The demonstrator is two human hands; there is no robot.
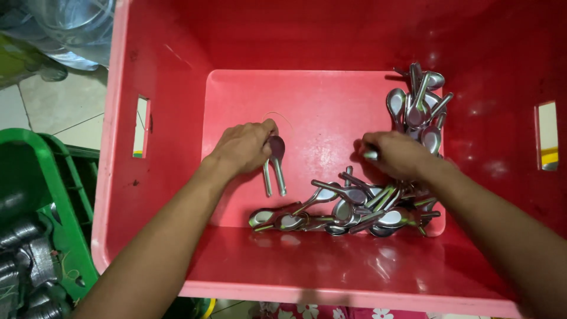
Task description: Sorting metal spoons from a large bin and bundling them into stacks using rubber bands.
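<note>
Both of my arms reach down into a deep red plastic crate (165, 88). My left hand (242, 147) grips two or three metal soup spoons (274, 168) by their bowls, handles pointing toward me. My right hand (396, 155) is closed on another metal spoon (371, 155), of which only a bit shows at the fingers. A heap of the same spoons (348, 210) lies along the crate's near bottom edge, just below my right hand. A smaller pile of spoons (420, 106) sits in the far right corner.
The crate has cut-out handle slots in its left wall (141, 127) and right wall (547, 134). A green crate (65, 195) with dark metal pieces stands at the left on a tiled floor. Clear plastic bags (71, 26) lie at top left.
</note>
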